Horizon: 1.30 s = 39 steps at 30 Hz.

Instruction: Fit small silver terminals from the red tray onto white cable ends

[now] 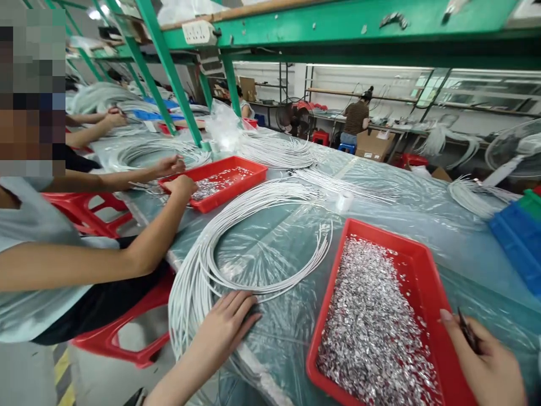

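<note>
My left hand (231, 322) lies at the near side of a large coil of white cables (203, 248), its fingers slightly apart and resting on the cables' lower edge; I see nothing gripped in it. Over the right rim of a red tray (315, 344), my right hand (482, 349) is closed on a small dark pointed tool (468, 332). Many small shiny metal pieces (372, 321) fill the left and middle of that tray. Loose cable ends (324, 228) of the coil point up between coil and tray.
A co-worker's arm (143, 248) reaches to a second red tray (230, 192) on the left. Beyond the coil are a white roll (344, 202) and more cable bundles (274, 151). Blue bins (519, 237) stand at the right; a green shelf frame (338, 36) crosses overhead.
</note>
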{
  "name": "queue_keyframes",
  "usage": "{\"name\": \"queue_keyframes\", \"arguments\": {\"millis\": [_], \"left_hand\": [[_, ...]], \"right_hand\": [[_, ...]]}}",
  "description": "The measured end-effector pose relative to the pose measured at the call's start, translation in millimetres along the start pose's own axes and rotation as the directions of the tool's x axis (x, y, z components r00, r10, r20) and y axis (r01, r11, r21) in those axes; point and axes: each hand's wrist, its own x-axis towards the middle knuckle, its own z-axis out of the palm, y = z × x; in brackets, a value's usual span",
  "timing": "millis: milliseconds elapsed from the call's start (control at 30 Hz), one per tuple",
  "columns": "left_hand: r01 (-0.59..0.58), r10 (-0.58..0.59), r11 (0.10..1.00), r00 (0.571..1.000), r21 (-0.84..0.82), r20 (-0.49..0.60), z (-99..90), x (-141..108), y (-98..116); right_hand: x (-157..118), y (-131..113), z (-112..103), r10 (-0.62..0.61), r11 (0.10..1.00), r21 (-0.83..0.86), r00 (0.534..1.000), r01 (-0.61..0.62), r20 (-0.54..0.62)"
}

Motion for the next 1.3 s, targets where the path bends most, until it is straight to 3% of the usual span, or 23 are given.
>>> {"name": "queue_keyframes", "arguments": {"millis": [100, 233, 367, 500, 867, 1033, 1300], "left_hand": [[-0.027, 0.024, 0.998, 0.998, 0.055, 0.054, 10.5, 11, 11], [-0.107, 0.105, 0.994, 0.98, 0.004, 0.169, 12.8, 27, 51], [-0.145, 0.149, 0.988, 0.984, -0.052, 0.095, 3.6, 54, 96], [-0.163, 0.163, 0.982, 0.987, -0.091, -0.007, -1.4, 72, 125], [-0.355, 0.401, 0.876, 0.912, -0.326, 0.086, 25.2, 92, 181], [-0.369, 0.466, 0.805, 0.878, -0.464, 0.112, 39.7, 94, 191], [-0.304, 0.492, 0.755, 0.848, -0.581, 0.195, 52.8, 85, 184]], "right_hand": [[1, -8, 2, 0.019, 0.998, 0.058, 0.999, -0.02, 0.031], [-1, -7, 5, -0.04, 0.994, 0.108, 0.998, 0.036, 0.042], [-4, -7, 8, -0.09, 0.988, 0.129, 0.995, 0.085, 0.036], [-5, -8, 10, -0.134, 0.981, 0.147, 0.99, 0.128, 0.033], [-7, -7, 13, -0.213, 0.965, 0.157, 0.977, 0.208, 0.018], [-6, -7, 13, -0.207, 0.968, 0.154, 0.977, 0.198, 0.043], [-22, -28, 4, -0.118, 0.944, 0.314, 0.992, 0.1, 0.04]]}}
